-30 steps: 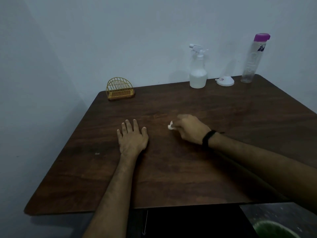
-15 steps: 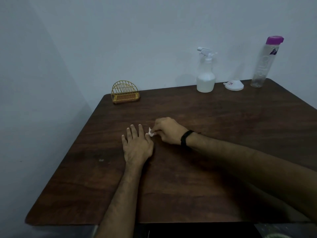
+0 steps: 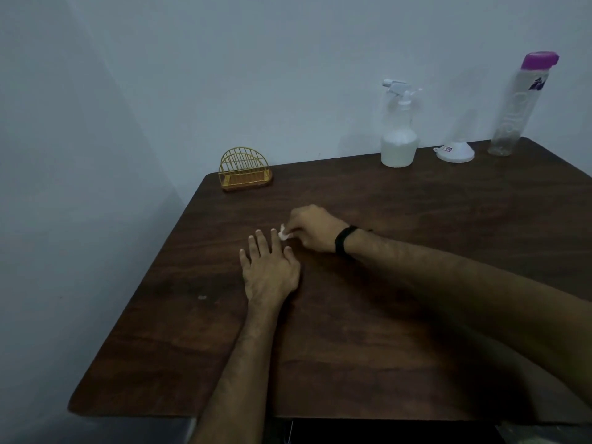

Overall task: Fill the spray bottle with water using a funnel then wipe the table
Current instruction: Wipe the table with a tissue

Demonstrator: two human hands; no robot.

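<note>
- Change: over the last second my right hand (image 3: 315, 230) has swept its small white wad (image 3: 283, 234) leftward across the worktop (image 3: 416, 283), up against my left hand (image 3: 269, 267); I judge wiping under way.
- Fingers: right ones pinch the wad; left ones lie flat, released.
- Spray bottle (image 3: 398, 129): at the far edge, long axis upright, nozzle pointing left; funnel (image 3: 455, 152) beside it, mouth down.

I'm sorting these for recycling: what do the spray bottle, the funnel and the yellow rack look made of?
Spray bottle: translucent, frosted-looking plastic with a white plastic trigger head. Funnel: smooth, opaque white plastic, lying wide end down. Yellow rack: thin arched wires, probably painted metal; its base is too dim to judge.
</note>
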